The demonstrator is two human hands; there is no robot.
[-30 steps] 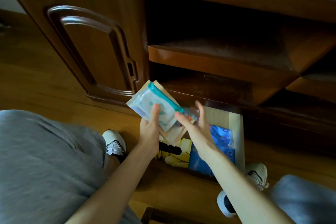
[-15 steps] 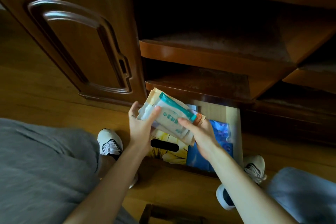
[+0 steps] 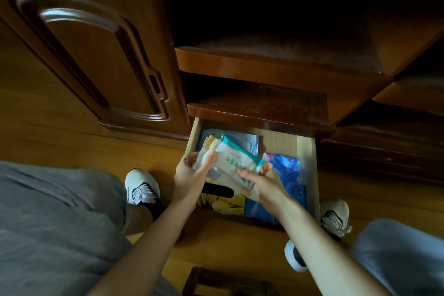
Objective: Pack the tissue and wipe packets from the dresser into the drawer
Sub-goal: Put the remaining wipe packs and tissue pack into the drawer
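A small stack of packets (image 3: 231,161), the top one white with a teal edge, is held over the open light-wood drawer (image 3: 308,163) at the dresser's bottom. My left hand (image 3: 192,175) grips the stack's left end and my right hand (image 3: 266,187) grips its right end. Inside the drawer lie a white packet (image 3: 245,139) at the back, a blue packet (image 3: 288,170) at the right and a yellow flowered pack (image 3: 223,202) at the front, partly hidden by my hands.
Two dark wooden shelves (image 3: 264,113) jut out just above the drawer. A closed cabinet door (image 3: 96,55) stands to the left. My white shoes (image 3: 141,187) and grey-clad knees flank the drawer on the wooden floor. A small wooden frame (image 3: 216,281) lies near my feet.
Both hands have lowered the stack of packets from in front of the cabinet door down and right into the drawer opening, turning it flatter.
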